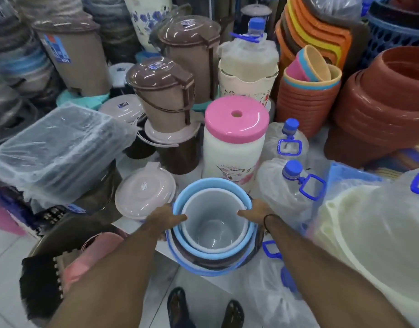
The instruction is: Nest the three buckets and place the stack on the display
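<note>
A nested stack of buckets sits low in the middle of the view. The innermost bucket (214, 223) is grey-white, inside a light blue bucket (196, 250), which sits in a dark brown bucket (187, 253) with a blue outer rim below. My left hand (167, 217) grips the stack's left rim, thumb over the edge. My right hand (257, 213) grips the right rim, thumb inside the grey bucket. The stack is upright, at the near edge of a white display surface (130, 166).
A pink-lidded white container (235, 140) stands just behind the stack. A pale lid (144, 190) lies to the left, wrapped water bottles (291, 183) to the right. Brown lidded bins (165, 93), wrapped trays (59, 147) and terracotta pots (381, 102) crowd the display. My feet show on the tiled floor (5, 245).
</note>
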A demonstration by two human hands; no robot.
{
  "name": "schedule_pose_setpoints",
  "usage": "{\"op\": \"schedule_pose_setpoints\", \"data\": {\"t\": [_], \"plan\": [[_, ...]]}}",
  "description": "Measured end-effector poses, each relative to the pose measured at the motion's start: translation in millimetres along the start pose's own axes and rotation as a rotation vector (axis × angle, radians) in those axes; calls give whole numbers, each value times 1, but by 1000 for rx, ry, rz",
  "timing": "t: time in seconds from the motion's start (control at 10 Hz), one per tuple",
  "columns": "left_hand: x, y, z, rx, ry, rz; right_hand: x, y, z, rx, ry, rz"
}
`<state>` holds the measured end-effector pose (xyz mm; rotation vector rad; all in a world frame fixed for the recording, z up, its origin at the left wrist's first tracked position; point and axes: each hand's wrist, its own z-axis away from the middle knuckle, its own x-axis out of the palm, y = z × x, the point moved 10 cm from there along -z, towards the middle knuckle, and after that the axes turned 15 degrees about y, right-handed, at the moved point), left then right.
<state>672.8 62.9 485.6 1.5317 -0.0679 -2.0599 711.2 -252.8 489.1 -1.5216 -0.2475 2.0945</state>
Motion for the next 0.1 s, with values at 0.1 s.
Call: {"op": "schedule_pose_setpoints", "data": {"t": [0.1], "plan": [[-24, 5, -6, 78, 92, -122, -26, -11, -6, 2, 162, 106]]}}
